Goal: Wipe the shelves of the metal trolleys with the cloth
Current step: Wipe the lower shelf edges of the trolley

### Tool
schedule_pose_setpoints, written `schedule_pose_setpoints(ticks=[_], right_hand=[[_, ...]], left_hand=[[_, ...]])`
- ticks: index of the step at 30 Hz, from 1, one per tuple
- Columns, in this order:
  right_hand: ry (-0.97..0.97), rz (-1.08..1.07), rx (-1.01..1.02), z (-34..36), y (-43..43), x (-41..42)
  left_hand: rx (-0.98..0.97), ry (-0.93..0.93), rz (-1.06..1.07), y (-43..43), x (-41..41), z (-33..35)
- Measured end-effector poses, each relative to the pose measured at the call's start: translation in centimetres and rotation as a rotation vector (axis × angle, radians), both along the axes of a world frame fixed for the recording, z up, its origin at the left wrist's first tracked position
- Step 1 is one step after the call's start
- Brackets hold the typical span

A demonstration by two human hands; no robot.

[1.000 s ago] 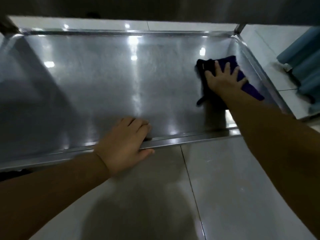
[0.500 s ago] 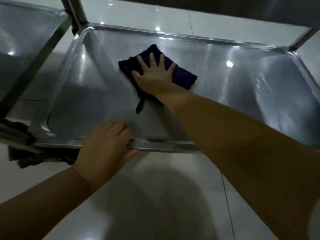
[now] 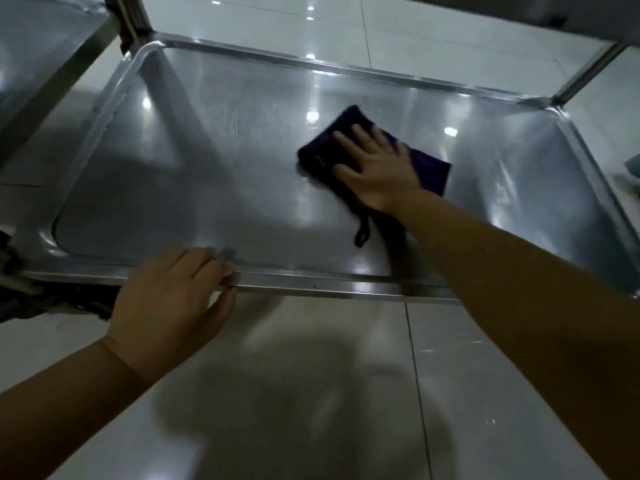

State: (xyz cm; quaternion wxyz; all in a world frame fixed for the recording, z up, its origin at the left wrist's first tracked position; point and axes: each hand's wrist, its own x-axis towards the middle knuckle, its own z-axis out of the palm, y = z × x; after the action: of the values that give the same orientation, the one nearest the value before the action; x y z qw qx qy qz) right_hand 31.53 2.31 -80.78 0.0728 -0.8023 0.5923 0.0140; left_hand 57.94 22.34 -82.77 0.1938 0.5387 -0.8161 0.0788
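Observation:
A low metal trolley shelf (image 3: 194, 174) with a raised rim fills the middle of the view. A dark purple cloth (image 3: 429, 168) lies flat on it, right of centre, with a small loop trailing toward me. My right hand (image 3: 377, 168) presses on the cloth with straight, spread fingers. My left hand (image 3: 173, 306) grips the shelf's near rim (image 3: 346, 284), fingers curled over the top and thumb under the edge.
A second metal trolley shelf (image 3: 31, 46) stands at the upper left, with an upright post (image 3: 133, 19) between the two. Another post (image 3: 588, 71) rises at the far right corner. Glossy tiled floor (image 3: 311, 393) lies below and beyond. Dark clutter (image 3: 52, 301) sits under the left corner.
My right hand has slid the cloth from the shelf's left part back toward the right of centre. My left hand keeps its hold on the near rim.

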Motion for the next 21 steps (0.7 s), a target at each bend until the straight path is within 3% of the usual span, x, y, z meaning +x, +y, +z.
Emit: schedule_pose_setpoints(ticks=[6,12,15,21], right_hand=[[0.004,-0.429,0.033,0.9,2.5,-10.8],[-0.010,-0.645,0.085,0.9,7.0,-7.7],[0.003,-0.576,0.071,0.5,8.1,-2.0],[0.013,-0.171,0.055,-0.3,9.0,12.4]], left_hand=[[-0.034,0.025,0.008,0.1,-0.8,0.2],[-0.073,0.047,0.005,0.4,-0.1,-0.2],[-0.090,0.059,0.010,0.4,0.5,-0.3],[-0.068,0.135,-0.058,0.6,1.9,-0.1]])
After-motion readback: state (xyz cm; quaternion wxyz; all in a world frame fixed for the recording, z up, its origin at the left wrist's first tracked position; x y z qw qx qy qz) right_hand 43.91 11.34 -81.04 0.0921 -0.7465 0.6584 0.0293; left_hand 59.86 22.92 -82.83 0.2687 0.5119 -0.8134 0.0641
